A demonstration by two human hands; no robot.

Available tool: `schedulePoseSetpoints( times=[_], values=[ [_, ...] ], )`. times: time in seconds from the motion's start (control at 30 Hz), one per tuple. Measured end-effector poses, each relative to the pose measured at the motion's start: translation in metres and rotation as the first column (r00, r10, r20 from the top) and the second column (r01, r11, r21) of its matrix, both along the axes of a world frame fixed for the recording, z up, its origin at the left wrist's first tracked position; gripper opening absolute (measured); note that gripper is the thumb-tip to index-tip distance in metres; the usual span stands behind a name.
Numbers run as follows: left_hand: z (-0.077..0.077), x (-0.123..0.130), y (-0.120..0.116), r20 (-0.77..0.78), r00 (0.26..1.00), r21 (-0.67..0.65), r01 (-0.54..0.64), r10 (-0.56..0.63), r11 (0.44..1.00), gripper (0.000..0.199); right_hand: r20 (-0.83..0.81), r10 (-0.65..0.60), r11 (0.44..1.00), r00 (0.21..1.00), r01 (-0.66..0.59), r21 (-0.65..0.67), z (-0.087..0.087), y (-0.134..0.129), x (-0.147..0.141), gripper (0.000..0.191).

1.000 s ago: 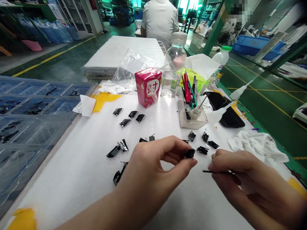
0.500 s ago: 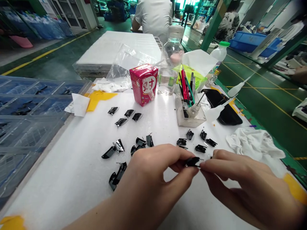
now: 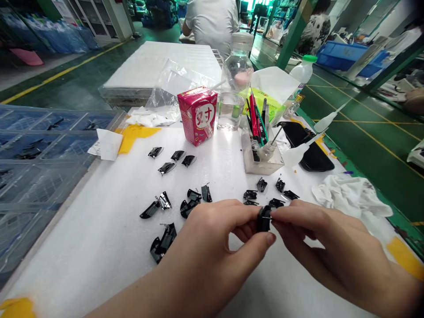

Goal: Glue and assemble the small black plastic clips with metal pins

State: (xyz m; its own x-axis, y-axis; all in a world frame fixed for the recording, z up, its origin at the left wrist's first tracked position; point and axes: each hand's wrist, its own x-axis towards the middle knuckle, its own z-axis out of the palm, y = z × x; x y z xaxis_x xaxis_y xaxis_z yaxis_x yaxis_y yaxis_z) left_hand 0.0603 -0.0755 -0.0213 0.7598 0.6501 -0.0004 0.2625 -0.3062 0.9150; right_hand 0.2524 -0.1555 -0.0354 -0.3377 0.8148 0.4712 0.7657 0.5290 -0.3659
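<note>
Between the thumb and fingers of my left hand (image 3: 221, 247) is a small black part (image 3: 264, 218), held upright above the white work surface (image 3: 109, 229). My right hand (image 3: 324, 238) touches the right side of that part with pinched fingertips; a thin metallic pin shows there, and whether the fingers grip the pin or the part is hidden. Behind my hands lie several similar black pieces (image 3: 250, 194). To the left are more black parts (image 3: 164, 201), some in pairs, and further back a group of curved black pieces (image 3: 166, 168).
A red drink box (image 3: 197, 115), a clear bottle (image 3: 231, 110) and a tool holder (image 3: 263, 165) stand at the back. A divided blue tray (image 3: 66, 141) is at left. A black dish (image 3: 316, 154) and white cloth (image 3: 353, 194) lie at right. A person in white (image 3: 212, 22) sits beyond.
The black part has turned from lying flat to upright in my left fingers. My right hand has shifted slightly up and left, its fingertips now against the part's side.
</note>
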Motion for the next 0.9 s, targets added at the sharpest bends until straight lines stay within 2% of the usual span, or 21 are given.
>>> schedulePoseSetpoints(
  times=[0.23, 0.43, 0.6, 0.7, 0.9],
  values=[
    [0.002, 0.0, -0.003, -0.002, 1.0, 0.008, 0.018, -0.018, 1.0, 0.016, 0.158, -0.002, 0.999, 0.987, -0.005, 0.042, -0.005, -0.008, 0.009, 0.028],
    [-0.001, 0.002, -0.003, 0.008, 1.0, 0.017, 0.012, -0.013, 1.0, 0.017, 0.196, -0.031, 0.995, 0.98, 0.012, 0.097, -0.006, -0.01, 0.008, 0.027],
    [-0.008, 0.001, -0.007, 0.012, 0.999, 0.1, -0.035, 0.034, 0.994, 0.02, 0.187, -0.052, 0.993, 0.981, 0.03, 0.118, -0.004, -0.005, 0.003, 0.017],
    [-0.013, 0.001, -0.009, 0.027, 0.998, 0.138, -0.064, 0.061, 0.988, 0.019, 0.198, -0.079, 0.987, 0.977, 0.049, 0.153, -0.004, -0.004, 0.001, 0.018],
    [-0.012, 0.003, -0.009, 0.004, 0.997, 0.111, -0.078, 0.079, 0.991, 0.023, 0.26, -0.101, 0.968, 0.96, 0.034, 0.25, 0.002, -0.001, -0.001, 0.02]
  ],
)
